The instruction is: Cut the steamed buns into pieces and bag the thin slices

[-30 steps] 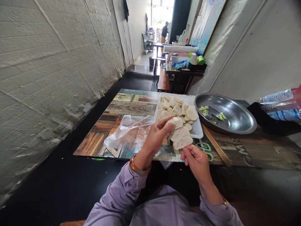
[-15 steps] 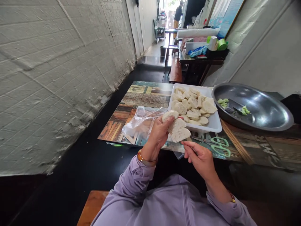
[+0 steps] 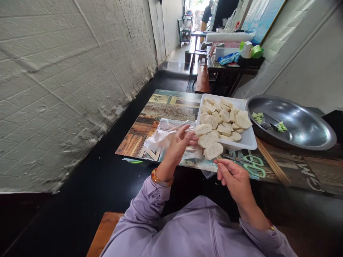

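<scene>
With its grip pinched tight, the right hand (image 3: 232, 177) holds a thin skewer (image 3: 218, 157) bearing three pale slices (image 3: 213, 151), the left hand (image 3: 179, 145) loosely parted beside them, contact unclear, over the tabletop (image 3: 171, 111), a white tray (image 3: 249, 142) of more slices (image 3: 243, 120) just beyond.

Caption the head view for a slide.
Right hand holds a stick of pale slices, left hand close by, near a white tray of more.
</scene>
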`<state>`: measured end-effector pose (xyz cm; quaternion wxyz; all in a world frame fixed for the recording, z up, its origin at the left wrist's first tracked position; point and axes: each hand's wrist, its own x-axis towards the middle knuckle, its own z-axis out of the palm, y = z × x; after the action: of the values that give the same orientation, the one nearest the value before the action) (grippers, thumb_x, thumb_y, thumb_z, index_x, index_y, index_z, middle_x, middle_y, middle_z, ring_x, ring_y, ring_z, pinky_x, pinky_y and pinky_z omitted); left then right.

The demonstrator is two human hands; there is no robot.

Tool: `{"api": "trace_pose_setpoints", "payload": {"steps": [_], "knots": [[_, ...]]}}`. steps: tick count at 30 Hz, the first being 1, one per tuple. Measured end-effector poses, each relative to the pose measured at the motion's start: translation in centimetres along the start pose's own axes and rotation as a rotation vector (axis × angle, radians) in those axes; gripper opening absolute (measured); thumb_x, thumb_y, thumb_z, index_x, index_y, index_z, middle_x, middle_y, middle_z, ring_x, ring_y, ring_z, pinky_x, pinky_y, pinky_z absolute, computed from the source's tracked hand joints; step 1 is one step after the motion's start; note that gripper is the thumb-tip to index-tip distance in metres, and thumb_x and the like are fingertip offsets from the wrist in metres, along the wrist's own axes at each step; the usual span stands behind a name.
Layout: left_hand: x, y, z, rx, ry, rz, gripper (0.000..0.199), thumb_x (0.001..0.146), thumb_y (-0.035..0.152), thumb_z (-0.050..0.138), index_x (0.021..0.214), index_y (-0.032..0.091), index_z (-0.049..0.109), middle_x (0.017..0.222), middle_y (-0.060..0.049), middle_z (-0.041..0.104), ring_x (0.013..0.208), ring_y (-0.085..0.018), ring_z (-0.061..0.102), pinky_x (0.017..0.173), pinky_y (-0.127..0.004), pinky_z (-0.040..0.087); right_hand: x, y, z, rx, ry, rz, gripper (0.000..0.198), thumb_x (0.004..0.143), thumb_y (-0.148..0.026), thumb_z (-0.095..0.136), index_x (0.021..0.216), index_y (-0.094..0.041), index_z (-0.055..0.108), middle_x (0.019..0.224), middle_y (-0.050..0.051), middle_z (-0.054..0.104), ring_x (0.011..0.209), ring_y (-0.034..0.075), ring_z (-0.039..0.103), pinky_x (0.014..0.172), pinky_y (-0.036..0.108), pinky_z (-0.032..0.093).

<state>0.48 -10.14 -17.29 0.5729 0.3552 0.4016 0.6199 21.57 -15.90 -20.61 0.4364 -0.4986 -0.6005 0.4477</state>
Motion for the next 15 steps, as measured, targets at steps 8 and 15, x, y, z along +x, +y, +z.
{"api": "trace_pose_setpoints", "payload": {"steps": [8, 15], "knots": [[1.2, 3.8, -8.7, 0.999, 0.110, 0.457, 0.033, 0.085, 0.038, 0.067, 0.111, 0.018, 0.068, 0.102, -0.009, 0.071, 0.092, -0.021, 0.066, 0.082, -0.034, 0.052, -0.7, -0.2, -1.5, -0.057, 0.015, 0.031, 0.025, 0.093, -0.039, 0.063, 0.105, -0.020, 0.073, 0.056, -0.005, 0.056, 0.045, 0.008, 0.050, 0.042, 0.020, 0.041], [0.7, 3.4, -12.2, 1.617, -0.384, 0.474, 0.067, 0.065, 0.030, 0.087, 0.127, 0.020, 0.062, 0.143, -0.016, 0.055, 0.136, -0.037, 0.044, 0.114, -0.057, 0.034, -0.5, -0.6, 0.0, -0.103, -0.052, 0.006, 0.026, 0.094, -0.040, 0.061, 0.102, -0.020, 0.074, 0.057, -0.003, 0.059, 0.045, 0.009, 0.051, 0.043, 0.021, 0.040]]}}
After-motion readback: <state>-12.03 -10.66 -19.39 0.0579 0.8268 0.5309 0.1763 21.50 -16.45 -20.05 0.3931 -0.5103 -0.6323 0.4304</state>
